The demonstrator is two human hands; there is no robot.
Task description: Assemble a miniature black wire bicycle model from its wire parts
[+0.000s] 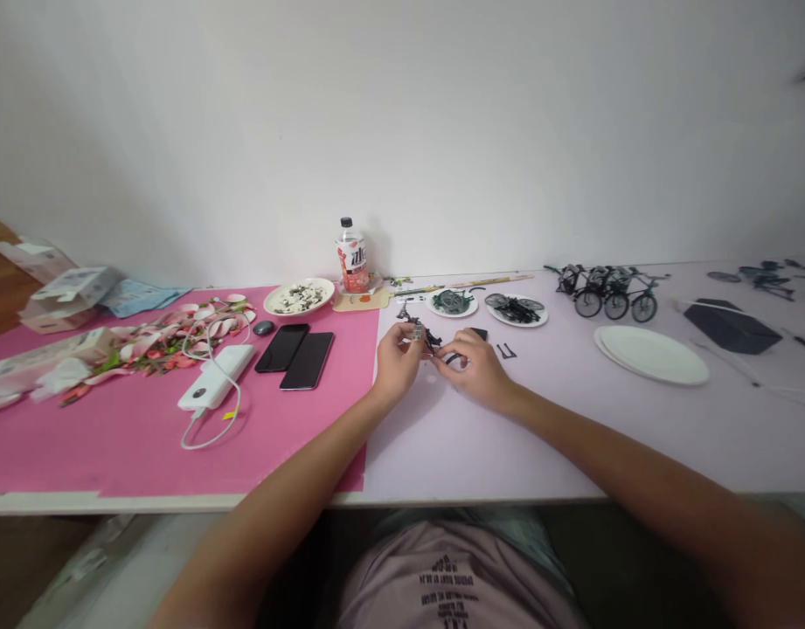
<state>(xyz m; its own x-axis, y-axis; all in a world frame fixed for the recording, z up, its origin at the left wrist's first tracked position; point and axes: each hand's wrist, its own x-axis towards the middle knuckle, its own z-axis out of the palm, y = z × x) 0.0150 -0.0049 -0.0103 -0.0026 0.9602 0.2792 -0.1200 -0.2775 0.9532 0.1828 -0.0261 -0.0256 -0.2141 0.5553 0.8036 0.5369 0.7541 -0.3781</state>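
My left hand (398,360) is closed around a small dark model bicycle assembly (431,339), raised just above the lilac table covering. A small grey block-like piece (418,331) shows at its thumb. Fingers pinched, my right hand (479,370) meets the same assembly from the right. A dark curved piece (452,356) shows by its fingers; whether it is gripped or part of the assembly I cannot tell. Beyond the hands are a plate of dark green parts (453,301) and a plate of black parts (517,308). Two small black pieces (506,351) lie right of my right hand.
Several finished model bicycles (605,293) stand back right, behind stacked white plates (655,354) and a black box (728,326). On the pink left side lie two phones (307,361), a white power bank (217,377) and artificial petals (179,336). A bottle (353,258) stands near the wall.
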